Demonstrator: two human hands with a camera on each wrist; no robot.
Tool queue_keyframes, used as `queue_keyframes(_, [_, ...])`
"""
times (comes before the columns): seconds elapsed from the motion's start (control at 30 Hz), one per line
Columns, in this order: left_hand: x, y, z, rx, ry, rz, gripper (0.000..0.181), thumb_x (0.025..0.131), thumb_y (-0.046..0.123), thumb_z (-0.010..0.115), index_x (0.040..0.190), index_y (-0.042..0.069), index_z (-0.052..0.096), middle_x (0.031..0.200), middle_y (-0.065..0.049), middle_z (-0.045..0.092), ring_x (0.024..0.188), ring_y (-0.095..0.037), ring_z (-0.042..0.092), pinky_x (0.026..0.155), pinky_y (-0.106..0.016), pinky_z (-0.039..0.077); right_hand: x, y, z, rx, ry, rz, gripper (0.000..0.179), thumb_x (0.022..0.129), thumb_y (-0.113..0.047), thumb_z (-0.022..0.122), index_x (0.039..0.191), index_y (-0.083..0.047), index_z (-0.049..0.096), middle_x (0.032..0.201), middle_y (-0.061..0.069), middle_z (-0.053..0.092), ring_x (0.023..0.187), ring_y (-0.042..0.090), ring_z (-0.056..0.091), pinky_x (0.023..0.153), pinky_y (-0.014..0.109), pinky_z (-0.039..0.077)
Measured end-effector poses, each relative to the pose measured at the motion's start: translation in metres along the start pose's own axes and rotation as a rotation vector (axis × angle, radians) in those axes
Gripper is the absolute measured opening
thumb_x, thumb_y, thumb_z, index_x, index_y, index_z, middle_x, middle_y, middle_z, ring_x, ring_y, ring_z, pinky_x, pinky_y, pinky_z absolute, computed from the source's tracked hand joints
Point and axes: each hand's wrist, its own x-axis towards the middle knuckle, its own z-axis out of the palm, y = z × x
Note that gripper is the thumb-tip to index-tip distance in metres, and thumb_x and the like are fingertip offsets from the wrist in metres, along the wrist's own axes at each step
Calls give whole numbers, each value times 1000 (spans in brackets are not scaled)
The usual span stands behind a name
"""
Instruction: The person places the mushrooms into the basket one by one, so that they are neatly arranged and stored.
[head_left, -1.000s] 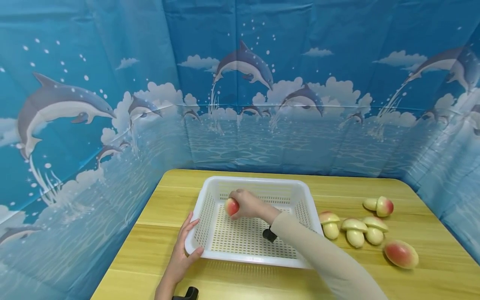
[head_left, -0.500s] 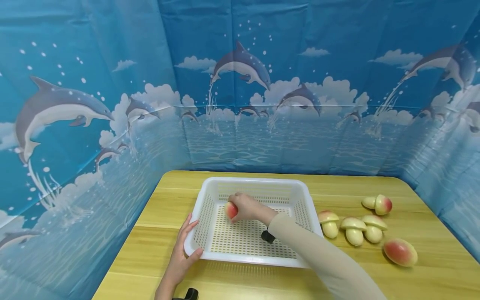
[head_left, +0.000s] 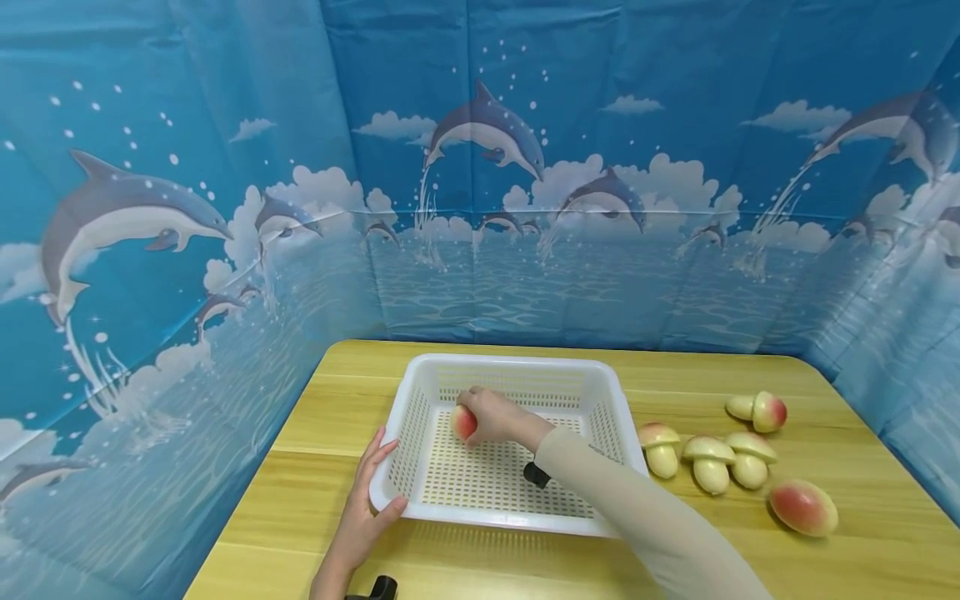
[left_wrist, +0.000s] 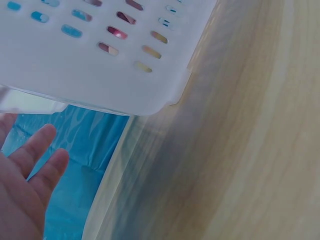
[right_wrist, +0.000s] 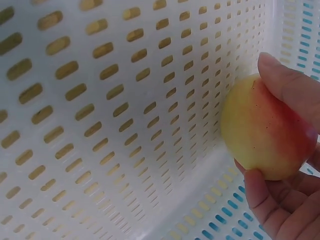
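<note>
My right hand (head_left: 495, 414) is inside the white slotted basket (head_left: 517, 525), near its left part, and holds a yellow-and-red peach (right_wrist: 267, 127) between thumb and fingers. In the right wrist view the peach is close to the slotted basket surface; whether it touches cannot be told. At the basket's near left corner rests my left hand (head_left: 360, 521), thumb at the front rim and fingers along the left side. The left wrist view shows its fingers (left_wrist: 37, 150) extended and spread by the basket's edge, with part of the hand out of frame.
Right of the basket lie several pale mushrooms (head_left: 709, 462), one with a red-tipped cap (head_left: 768, 412) farther back. A red-and-yellow oval fruit (head_left: 802, 508) lies nearer. The wooden table (head_left: 292, 492) meets a blue dolphin-print curtain (head_left: 495, 283) behind and at the sides.
Over the last second my right hand has lowered slightly in the basket with the peach. Little differs since half a second ago. My left hand has stayed at the corner.
</note>
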Motion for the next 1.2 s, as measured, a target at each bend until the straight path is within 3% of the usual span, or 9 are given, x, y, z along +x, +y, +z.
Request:
queue_keyframes(0.3, [0,1,0,-22,4,9,70,81,5,62,145,15,36,158,-9,5,137,-33,20,97,-31,36,0,-1,0,0,-20,11,60,63,-18,88,116,-11,60,109,4,57,92,16,55,82,29,47])
queue_keyframes(1.2, [1,3,1,-29,4,-3,68,81,7,62,144,15,37,158,-7,6,137,-37,17,97,-30,35,-1,1,-3,-70,-7,-14,62,66,-26,87,119,-12,59,107,3,57,91,16,56,79,31,48])
